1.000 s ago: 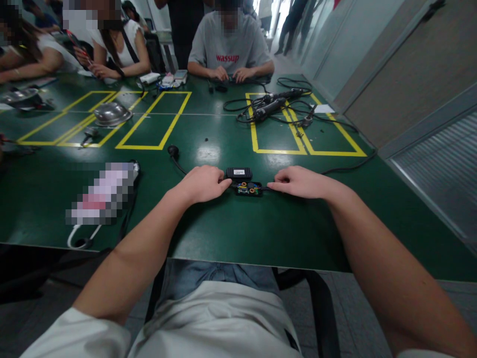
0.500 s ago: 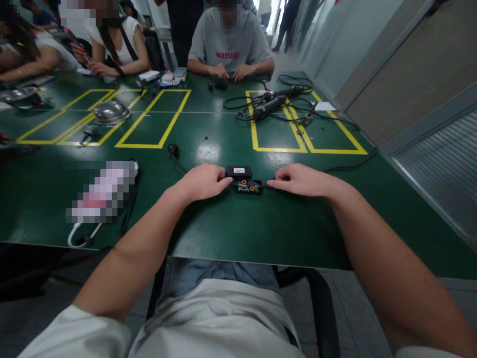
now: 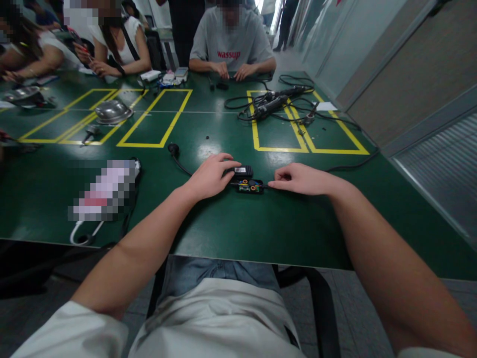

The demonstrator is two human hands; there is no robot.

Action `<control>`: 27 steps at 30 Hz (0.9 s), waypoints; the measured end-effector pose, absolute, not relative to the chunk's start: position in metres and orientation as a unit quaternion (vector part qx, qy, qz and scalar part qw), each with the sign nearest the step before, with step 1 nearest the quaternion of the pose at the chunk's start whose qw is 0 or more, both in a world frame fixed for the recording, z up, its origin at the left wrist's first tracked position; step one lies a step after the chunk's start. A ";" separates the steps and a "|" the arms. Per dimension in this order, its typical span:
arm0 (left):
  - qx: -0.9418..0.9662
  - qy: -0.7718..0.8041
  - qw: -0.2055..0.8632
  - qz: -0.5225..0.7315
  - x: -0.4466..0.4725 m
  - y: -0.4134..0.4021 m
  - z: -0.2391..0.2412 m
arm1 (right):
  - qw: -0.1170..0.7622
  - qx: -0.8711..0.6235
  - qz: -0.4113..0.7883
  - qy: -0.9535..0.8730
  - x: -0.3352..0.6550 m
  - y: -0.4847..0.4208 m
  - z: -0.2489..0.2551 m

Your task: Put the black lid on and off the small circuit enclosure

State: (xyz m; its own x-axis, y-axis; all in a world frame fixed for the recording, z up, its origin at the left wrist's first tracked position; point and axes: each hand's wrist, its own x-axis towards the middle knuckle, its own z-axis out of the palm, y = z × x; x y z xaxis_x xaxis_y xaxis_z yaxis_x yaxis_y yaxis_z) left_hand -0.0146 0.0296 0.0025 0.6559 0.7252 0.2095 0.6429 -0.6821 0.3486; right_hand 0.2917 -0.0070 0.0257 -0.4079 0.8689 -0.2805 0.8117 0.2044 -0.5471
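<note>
On the table lies an open black plastic case (image 3: 250,188) with a circuit board and coloured wires showing inside. Just behind it rests a ribbed black cover (image 3: 244,171) with a white label. My left hand (image 3: 215,175) is open, its fingers apart at the cover's left end; whether the fingertips touch it I cannot tell. My right hand (image 3: 298,179) is closed in a pinch on the black cable at the case's right end. A cable with a black plug (image 3: 173,149) runs out behind my left hand.
Tangled black cables and tools (image 3: 274,102) lie at the back right. A metal bowl-like part (image 3: 113,112) sits back left, and a blurred-out item (image 3: 108,191) with a white loop lies nearer. Opposite, a person (image 3: 233,42) works with both hands on the table.
My left hand has let go of the case's left end, moved slightly up and spread its fingers toward the cover. My right hand stays pinched at the cable.
</note>
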 end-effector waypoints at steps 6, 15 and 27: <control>0.892 0.394 0.153 0.161 -0.014 0.036 0.000 | 0.078 -0.513 0.395 -0.758 0.294 -0.003 0.023; 0.910 0.301 0.152 0.240 -0.010 0.012 0.009 | 0.101 -0.503 0.404 -0.757 0.290 0.000 0.018; 0.931 0.266 0.189 0.161 -0.008 0.011 0.007 | 0.090 -0.506 0.394 -0.762 0.288 -0.002 0.021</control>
State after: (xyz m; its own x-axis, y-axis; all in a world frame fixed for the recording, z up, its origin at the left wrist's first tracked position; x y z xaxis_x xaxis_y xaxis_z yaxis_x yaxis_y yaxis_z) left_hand -0.0076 0.0113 0.0068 0.8067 0.5565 0.1989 0.4346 -0.7867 0.4385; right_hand 0.2879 -0.0025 0.0209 -0.4725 0.8418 -0.2611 0.6996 0.1781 -0.6920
